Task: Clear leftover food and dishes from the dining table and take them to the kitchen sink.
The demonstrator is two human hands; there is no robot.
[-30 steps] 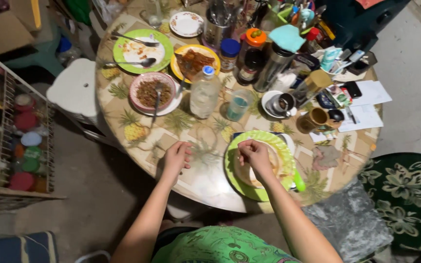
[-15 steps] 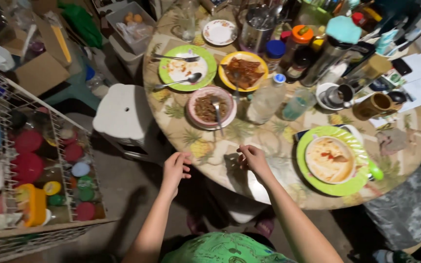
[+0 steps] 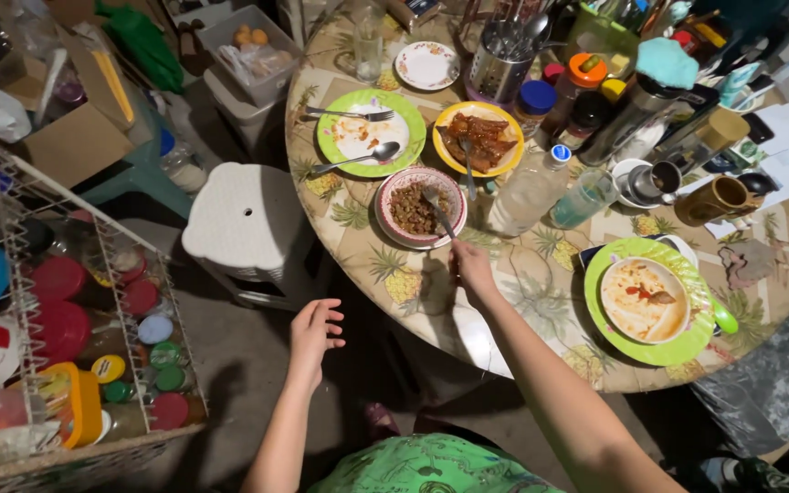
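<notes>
From the head view we see our right hand (image 3: pixel 472 265) over the table (image 3: pixel 504 319), fingers curled together, just below the bowl (image 3: pixel 415 208) with its spoon (image 3: pixel 437 210). Our left hand (image 3: pixel 310 334) hangs off the table edge, fingers spread, holding nothing.

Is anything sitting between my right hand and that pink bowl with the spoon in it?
Nothing visible: the right hand is just below the pink bowl, near its spoon, with only bare tablecloth between.
</notes>
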